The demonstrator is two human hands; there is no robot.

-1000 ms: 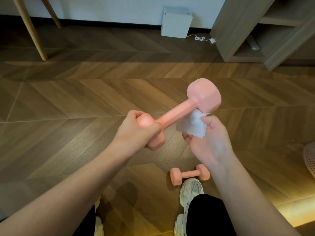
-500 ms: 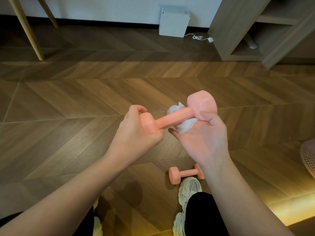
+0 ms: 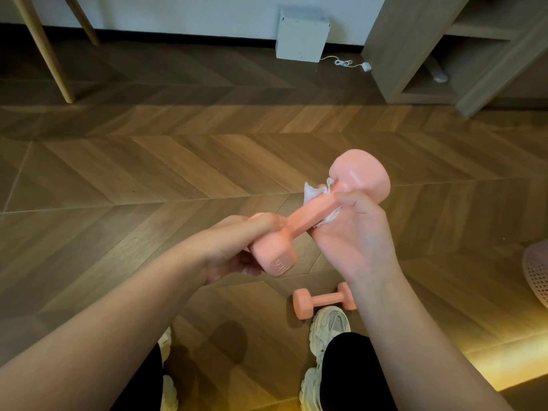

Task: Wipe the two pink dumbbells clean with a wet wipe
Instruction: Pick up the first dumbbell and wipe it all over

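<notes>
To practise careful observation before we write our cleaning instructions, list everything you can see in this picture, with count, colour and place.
held dumbbell: one, pink, between both hands
floor dumbbell: one, pink, lying by the right shoe
wet wipe: one, white, round the held dumbbell's handle
box: one, white, against the far wall
cable: one, white, right of the box
shelf unit: one, brown wood, top right
furniture legs: two, light wood, top left
mesh item: one, pink, right edge, cut off
floor: one, brown herringbone wood, underfoot
shoes: two, off-white, bottom of view
left hand: one, grips the held dumbbell's near head
right hand: one, holds the wet wipe round the handle
</notes>
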